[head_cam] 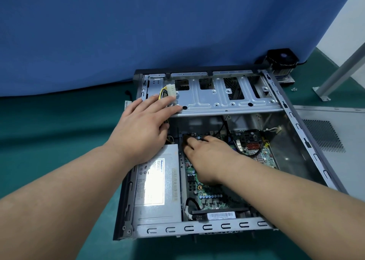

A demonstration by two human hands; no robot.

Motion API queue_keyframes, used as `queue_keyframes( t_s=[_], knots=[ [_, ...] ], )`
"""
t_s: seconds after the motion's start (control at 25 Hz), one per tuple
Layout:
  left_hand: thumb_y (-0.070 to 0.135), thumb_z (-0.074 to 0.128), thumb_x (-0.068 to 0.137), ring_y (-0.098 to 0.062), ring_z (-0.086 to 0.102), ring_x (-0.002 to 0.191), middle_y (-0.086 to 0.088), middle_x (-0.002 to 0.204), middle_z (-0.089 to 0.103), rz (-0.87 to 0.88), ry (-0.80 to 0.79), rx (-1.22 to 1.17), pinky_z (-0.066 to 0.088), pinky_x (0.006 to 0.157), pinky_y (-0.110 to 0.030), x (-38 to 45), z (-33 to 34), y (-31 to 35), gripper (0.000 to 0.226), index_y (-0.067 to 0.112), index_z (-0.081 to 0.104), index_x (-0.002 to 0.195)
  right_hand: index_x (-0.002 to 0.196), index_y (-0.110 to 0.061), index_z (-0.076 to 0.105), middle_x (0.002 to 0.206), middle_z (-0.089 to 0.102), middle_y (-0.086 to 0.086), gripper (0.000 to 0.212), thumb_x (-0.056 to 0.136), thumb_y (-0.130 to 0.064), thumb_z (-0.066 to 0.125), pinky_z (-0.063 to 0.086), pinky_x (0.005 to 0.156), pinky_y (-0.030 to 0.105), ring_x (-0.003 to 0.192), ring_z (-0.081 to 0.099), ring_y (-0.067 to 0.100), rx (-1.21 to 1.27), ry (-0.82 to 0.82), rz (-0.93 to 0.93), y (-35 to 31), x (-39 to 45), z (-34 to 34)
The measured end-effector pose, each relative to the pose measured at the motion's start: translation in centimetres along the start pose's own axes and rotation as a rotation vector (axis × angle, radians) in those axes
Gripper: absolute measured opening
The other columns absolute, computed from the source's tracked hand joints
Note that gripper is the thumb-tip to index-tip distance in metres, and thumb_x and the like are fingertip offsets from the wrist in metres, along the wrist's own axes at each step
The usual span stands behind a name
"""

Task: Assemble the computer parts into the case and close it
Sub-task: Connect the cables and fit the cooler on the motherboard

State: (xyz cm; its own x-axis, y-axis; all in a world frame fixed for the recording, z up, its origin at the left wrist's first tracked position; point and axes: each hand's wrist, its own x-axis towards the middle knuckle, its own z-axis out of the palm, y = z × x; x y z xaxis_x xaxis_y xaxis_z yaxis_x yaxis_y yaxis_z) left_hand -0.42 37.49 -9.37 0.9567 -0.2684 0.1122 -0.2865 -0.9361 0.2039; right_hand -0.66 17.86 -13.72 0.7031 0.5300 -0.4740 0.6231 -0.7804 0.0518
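An open grey computer case point(201, 228) lies on its side on a green mat. Inside are a green motherboard point(209, 198) and a silver power supply point(156, 188) at the left. My left hand point(144, 125) rests flat, fingers straight, on the left end of the metal drive cage point(227, 96), beside a white connector with yellow and black wires point(169, 91). My right hand point(207, 155) reaches down onto the motherboard's far left corner, its fingertips on a dark connector point(186, 137); I cannot tell whether they pinch it.
The grey side panel point(333, 141) with a mesh vent lies flat right of the case. A black cooler fan point(281, 59) sits behind the case's far right corner. A metal table leg point(339, 72) stands at the right. A blue cloth hangs behind.
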Motion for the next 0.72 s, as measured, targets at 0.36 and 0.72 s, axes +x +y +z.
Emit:
queue_keyframes(
  t_s=[0.36,0.72],
  knots=[
    [0.028,0.046,0.1,-0.006,0.013,0.153,0.031,0.161,0.022,-0.005,0.0,-0.002,0.002,0.125,-0.033,-0.1,-0.2,0.1,0.056,0.053,0.034,0.15,0.129,-0.022,0.061,0.134,0.061,0.004,0.039,0.1,-0.042,0.045,0.052,0.1,0.043,0.118,0.061,0.026,0.167,0.039,0.271,7.7,-5.9,-1.4],
    [0.027,0.047,0.099,-0.007,0.016,0.153,0.03,0.16,0.024,-0.01,-0.005,0.009,0.005,0.126,-0.034,-0.2,-0.2,0.1,0.058,0.052,0.035,0.15,0.158,0.008,-0.002,0.165,-0.014,0.03,0.077,0.096,-0.01,0.041,0.023,0.124,0.043,0.156,0.009,0.038,0.279,-0.286,0.638,7.0,-6.9,2.4]
  ],
)
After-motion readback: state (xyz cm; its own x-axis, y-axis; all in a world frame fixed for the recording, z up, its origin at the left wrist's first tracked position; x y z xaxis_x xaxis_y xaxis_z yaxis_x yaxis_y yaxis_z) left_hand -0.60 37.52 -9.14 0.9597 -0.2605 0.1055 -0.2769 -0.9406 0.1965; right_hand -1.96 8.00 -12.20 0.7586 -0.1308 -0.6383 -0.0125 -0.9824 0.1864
